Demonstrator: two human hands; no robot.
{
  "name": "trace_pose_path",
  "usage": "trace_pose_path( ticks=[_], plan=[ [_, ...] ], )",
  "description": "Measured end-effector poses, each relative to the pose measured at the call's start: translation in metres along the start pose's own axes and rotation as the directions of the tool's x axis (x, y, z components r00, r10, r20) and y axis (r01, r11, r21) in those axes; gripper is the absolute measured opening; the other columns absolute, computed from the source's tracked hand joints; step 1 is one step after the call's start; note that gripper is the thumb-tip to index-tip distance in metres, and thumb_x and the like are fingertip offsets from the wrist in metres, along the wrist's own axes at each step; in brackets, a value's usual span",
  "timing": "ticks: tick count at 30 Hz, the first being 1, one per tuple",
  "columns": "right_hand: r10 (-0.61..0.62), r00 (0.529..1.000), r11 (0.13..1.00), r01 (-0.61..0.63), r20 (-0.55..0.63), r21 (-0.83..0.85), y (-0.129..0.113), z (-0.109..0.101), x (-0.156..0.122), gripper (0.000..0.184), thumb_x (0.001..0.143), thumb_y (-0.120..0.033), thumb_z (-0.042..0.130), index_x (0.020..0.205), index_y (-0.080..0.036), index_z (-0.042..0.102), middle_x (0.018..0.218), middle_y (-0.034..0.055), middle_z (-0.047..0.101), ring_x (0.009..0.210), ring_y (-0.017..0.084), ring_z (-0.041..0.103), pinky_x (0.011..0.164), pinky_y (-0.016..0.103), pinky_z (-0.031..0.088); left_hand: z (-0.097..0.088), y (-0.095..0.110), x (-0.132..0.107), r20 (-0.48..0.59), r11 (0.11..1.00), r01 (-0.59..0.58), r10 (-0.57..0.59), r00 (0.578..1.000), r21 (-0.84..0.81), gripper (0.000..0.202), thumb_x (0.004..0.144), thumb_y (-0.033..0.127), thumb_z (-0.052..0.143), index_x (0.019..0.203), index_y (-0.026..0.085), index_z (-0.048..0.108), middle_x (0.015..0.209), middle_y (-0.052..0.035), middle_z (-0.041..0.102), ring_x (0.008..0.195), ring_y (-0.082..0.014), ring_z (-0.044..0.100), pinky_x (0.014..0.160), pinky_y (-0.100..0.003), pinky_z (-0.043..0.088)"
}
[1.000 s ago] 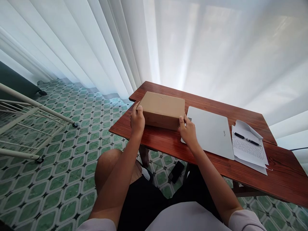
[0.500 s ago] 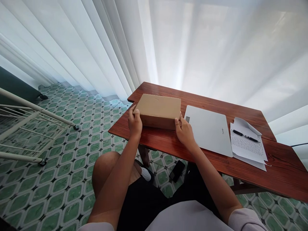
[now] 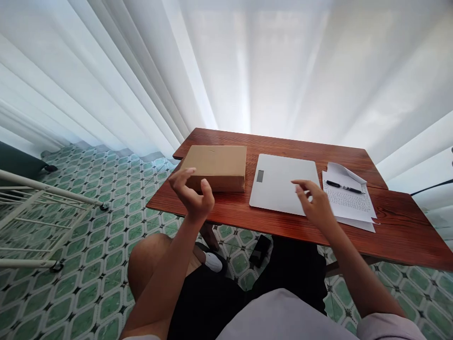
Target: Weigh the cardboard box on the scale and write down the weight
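Note:
A closed brown cardboard box (image 3: 220, 161) lies on the left part of the dark red wooden table (image 3: 226, 208). My left hand (image 3: 195, 196) is in front of the box's near left corner, thumb and fingers spread, gripping nothing. To the right of the box lies a flat white digital scale (image 3: 279, 182) with a small grey display. Over the scale's right edge is my right hand (image 3: 313, 199), its fingers loosely curved and apart, with nothing in it.
Handwritten sheets of paper (image 3: 348, 203) lie right of the scale, with a black pen (image 3: 344, 187) on top. A white wheeled metal rack (image 3: 46, 222) stands on the tiled floor at left. White curtains (image 3: 269, 71) hang behind the table. A black phone-like object (image 3: 260, 250) lies under the table.
Both hands have let go of the cardboard box, which stays on the table. My right hand has moved right, over the scale. The left has drawn back slightly and spread. The view has shifted right.

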State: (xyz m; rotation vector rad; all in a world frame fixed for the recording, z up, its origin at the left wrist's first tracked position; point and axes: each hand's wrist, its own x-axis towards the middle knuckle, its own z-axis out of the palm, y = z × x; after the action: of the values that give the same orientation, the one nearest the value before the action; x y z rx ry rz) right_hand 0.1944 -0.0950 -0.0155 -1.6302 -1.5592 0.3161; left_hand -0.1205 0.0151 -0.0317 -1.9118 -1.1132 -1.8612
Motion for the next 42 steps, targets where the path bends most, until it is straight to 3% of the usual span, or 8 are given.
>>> trace_pose_path(
  ticks=[5,10,18,21,25,33,38,42],
  plan=[
    [-0.055,0.983,0.928,-0.014,-0.175,-0.372,0.063,-0.074,-0.002,0.035,0.099,-0.041,0.046,0.107,-0.019,0.072,0.091,0.0085,0.069,0.079,0.021,0.060,0.079,0.037,0.046,0.023,0.071,0.001,0.095,0.882,-0.421,0.447,0.889,-0.213,0.039,0.077,0.015,0.056,0.113,0.026,0.048,0.088,-0.0030,0.056,0.080,-0.0186,0.056,0.075,-0.036,0.047],
    [-0.021,0.979,0.794,-0.107,-0.202,-0.599,0.139,-0.120,0.002,0.036,0.097,-0.040,0.046,0.105,-0.018,0.073,0.084,0.0102,0.067,0.090,0.027,0.061,0.071,0.036,0.042,0.057,0.143,-0.016,0.113,0.627,-0.652,0.752,0.650,-0.427,0.034,0.077,0.012,0.063,0.108,0.024,0.056,0.089,-0.0008,0.061,0.080,-0.0153,0.054,0.073,-0.031,0.043],
    [0.058,0.983,0.791,-0.151,-0.172,-0.592,0.196,-0.124,-0.007,0.040,0.100,-0.043,0.049,0.121,-0.018,0.072,0.092,0.0100,0.069,0.096,0.026,0.062,0.078,0.036,0.043,0.110,0.214,-0.060,0.268,0.360,-0.710,0.932,0.244,-0.605,0.021,0.096,0.022,0.056,0.117,0.023,0.060,0.101,-0.0039,0.062,0.086,-0.0143,0.053,0.078,-0.029,0.041],
    [0.051,0.989,0.757,-0.130,-0.140,-0.640,0.201,-0.118,-0.008,0.040,0.101,-0.040,0.049,0.125,-0.017,0.071,0.103,0.0122,0.070,0.105,0.028,0.060,0.082,0.037,0.043,0.130,0.233,-0.078,0.294,0.319,-0.694,0.942,0.160,-0.646,0.026,0.098,0.022,0.052,0.124,0.022,0.058,0.115,-0.0090,0.063,0.097,-0.0176,0.057,0.083,-0.032,0.043],
    [0.087,0.992,0.717,-0.124,-0.088,-0.686,0.204,-0.116,-0.008,0.034,0.101,-0.036,0.053,0.121,-0.017,0.073,0.104,0.0120,0.070,0.104,0.028,0.059,0.084,0.039,0.042,0.153,0.247,-0.098,0.328,0.344,-0.669,0.932,0.156,-0.659,0.028,0.098,0.024,0.050,0.125,0.020,0.057,0.131,-0.0149,0.061,0.109,-0.0239,0.061,0.086,-0.037,0.046],
    [0.121,0.992,0.659,-0.111,-0.041,-0.744,0.191,-0.116,-0.006,0.019,0.098,-0.032,0.059,0.101,-0.015,0.068,0.097,0.0108,0.069,0.098,0.027,0.061,0.081,0.039,0.040,0.167,0.247,-0.102,0.375,0.438,-0.667,0.893,0.248,-0.602,0.028,0.099,0.025,0.044,0.121,0.015,0.058,0.139,-0.0220,0.058,0.107,-0.0251,0.063,0.082,-0.036,0.046],
    [0.149,0.976,0.485,0.068,0.158,-0.872,0.177,-0.119,0.001,0.016,0.099,-0.021,0.051,0.097,-0.011,0.064,0.088,0.0154,0.068,0.085,0.030,0.063,0.069,0.039,0.035,0.161,0.247,-0.107,0.370,0.512,-0.680,0.857,0.360,-0.525,0.028,0.097,0.029,0.049,0.118,0.015,0.061,0.137,-0.0214,0.061,0.118,-0.0283,0.061,0.094,-0.038,0.043],
    [0.220,0.916,0.412,0.225,0.336,-0.883,0.174,-0.123,0.018,0.026,0.095,-0.005,0.038,0.092,-0.010,0.063,0.081,0.0176,0.068,0.073,0.028,0.063,0.062,0.036,0.028,0.160,0.246,-0.117,0.404,0.539,-0.652,0.839,0.363,-0.534,0.029,0.097,0.028,0.047,0.120,0.016,0.060,0.117,-0.0165,0.070,0.104,-0.0268,0.066,0.089,-0.039,0.046]
  ],
)
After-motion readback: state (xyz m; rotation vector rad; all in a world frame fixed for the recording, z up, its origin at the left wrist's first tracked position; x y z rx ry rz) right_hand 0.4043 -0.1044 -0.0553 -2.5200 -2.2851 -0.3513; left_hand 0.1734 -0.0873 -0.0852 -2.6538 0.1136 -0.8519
